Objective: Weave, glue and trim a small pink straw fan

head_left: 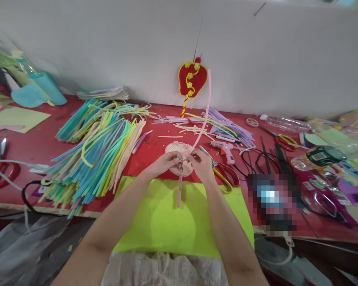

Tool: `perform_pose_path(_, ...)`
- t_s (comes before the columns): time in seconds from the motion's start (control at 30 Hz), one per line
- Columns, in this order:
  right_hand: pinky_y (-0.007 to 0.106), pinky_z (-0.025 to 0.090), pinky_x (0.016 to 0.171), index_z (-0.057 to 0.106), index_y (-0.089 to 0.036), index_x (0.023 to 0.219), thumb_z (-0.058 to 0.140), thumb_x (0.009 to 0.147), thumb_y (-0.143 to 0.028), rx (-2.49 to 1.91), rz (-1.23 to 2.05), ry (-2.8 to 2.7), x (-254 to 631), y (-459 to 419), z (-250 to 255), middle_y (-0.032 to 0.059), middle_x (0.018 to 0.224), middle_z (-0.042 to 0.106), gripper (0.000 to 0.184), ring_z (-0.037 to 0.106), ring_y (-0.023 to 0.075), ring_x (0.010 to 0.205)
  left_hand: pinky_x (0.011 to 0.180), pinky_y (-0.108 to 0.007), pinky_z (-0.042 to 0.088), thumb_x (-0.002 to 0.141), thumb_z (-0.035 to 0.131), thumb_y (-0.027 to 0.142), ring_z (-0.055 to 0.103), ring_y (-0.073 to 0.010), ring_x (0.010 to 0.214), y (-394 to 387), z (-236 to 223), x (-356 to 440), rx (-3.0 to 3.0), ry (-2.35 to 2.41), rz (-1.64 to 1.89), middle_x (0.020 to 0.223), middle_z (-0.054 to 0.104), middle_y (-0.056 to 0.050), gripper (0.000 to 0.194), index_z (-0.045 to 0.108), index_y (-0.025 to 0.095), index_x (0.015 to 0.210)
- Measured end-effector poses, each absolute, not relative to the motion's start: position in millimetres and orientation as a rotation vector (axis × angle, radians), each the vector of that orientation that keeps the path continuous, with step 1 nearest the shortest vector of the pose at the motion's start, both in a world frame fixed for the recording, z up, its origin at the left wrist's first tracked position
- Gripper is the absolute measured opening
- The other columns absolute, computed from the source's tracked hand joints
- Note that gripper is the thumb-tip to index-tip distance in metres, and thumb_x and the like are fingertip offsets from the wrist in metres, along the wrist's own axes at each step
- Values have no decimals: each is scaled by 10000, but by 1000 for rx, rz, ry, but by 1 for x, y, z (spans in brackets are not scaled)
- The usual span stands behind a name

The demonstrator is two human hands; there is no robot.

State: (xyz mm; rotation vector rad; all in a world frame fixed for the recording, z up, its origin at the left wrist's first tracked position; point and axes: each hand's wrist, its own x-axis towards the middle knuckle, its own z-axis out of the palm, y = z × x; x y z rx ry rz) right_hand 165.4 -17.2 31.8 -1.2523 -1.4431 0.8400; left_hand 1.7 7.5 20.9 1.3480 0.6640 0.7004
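My left hand (166, 162) and my right hand (201, 163) meet at the middle of the red table (32, 147), fingers pinched together on a long pink pipe cleaner (203, 119). The strand rises up and to the right from my fingers, and its short tail (179, 192) hangs down over a lime-green sheet (167, 214). Just behind my hands lies a small round cream woven piece (176, 149) with pink bits on it, partly hidden by my fingers.
A big heap of coloured pipe cleaners (95, 155) lies left. Purple ones (226, 127), a glue gun (228, 153) and yellow-handled scissors (223, 172) sit right. A red heart-shaped fan (192, 79) leans on the white wall. Red scissors (0, 167) lie far left; clutter fills the right side.
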Motion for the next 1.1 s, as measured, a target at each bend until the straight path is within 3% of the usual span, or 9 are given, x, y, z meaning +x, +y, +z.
perform_pose_path(0.27,233,384,483,527,-185,619,614,695,-390,-1286,917,-1371,163,-18,34,-19,566,533,236,465,101,508,624,-219,440,761,546,478,542,-88,610,12,5,2,1301,746,789,678,557,2,337,516,142,780)
perform_pose_path(0.47,226,377,469,545,-175,645,634,674,-382,-1287,944,-1280,161,-19,35,-25,563,528,227,463,95,500,723,-269,452,729,565,512,567,-112,663,10,12,5,1255,741,878,712,583,-12,382,533,140,809)
perform_pose_path(0.8,225,386,461,551,-179,607,662,657,-379,-1194,958,-1269,155,-16,27,-15,592,550,234,469,92,485,684,-262,457,716,590,474,552,-110,639,8,23,8,1316,848,1026,664,554,9,342,513,143,749)
perform_pose_path(1.1,227,426,437,584,-179,720,584,718,-439,-1229,942,-1161,158,-11,20,0,592,586,260,505,110,495,683,-252,449,758,548,373,565,-119,642,8,23,8,1463,965,1035,662,576,-2,225,534,149,739)
